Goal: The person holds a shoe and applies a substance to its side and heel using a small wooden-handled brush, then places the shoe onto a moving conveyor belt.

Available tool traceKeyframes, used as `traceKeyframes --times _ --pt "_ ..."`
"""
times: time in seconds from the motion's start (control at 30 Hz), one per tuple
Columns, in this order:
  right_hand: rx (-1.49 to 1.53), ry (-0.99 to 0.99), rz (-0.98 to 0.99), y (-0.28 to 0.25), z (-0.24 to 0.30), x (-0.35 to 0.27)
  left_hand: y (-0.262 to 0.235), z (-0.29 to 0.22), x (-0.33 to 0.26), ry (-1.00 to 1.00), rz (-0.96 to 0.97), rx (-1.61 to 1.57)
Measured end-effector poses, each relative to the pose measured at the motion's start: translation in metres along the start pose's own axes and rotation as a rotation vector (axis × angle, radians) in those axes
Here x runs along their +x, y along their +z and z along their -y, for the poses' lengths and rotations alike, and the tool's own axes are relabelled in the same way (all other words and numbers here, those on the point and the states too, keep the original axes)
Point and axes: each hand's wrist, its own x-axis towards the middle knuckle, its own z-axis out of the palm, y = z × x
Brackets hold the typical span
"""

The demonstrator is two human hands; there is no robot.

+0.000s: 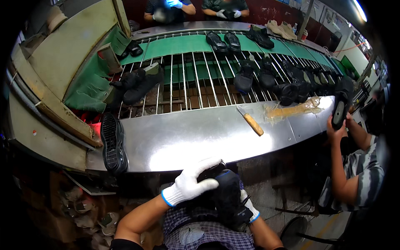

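A black shoe (227, 193) is held low in front of me, over my lap. My right hand (249, 205), in a white knit glove, grips it from the right side; most of those fingers are hidden behind the shoe. My gloved left hand (193, 183) curls around a dark rounded piece at the shoe's upper left, thumb below and fingers above. Whether that piece belongs to the same shoe I cannot tell. On the metal ledge (179, 137) a black shoe sole (112, 143) lies at the left. A wooden-handled knife (253, 124) rests farther right.
Beyond the ledge runs a rack of metal bars (196, 83) with a green strip (175, 44) and several black shoes (246, 75). At the right a co-worker's hands (336, 131) hold a black shoe. Two gloved people work across the rack. Brown tape (291, 109) covers part of the ledge.
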Motion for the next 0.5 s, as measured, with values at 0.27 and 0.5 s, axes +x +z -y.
traceKeyframes --times 0.27,0.5 --pt "-0.368 -0.098 0.080 -0.009 -0.007 0.012 -0.006 -0.007 -0.007 0.087 0.082 0.122" --pt "-0.206 -0.100 0.130 0.022 -0.006 0.009 -0.013 -0.003 -0.007 0.061 0.036 0.148"
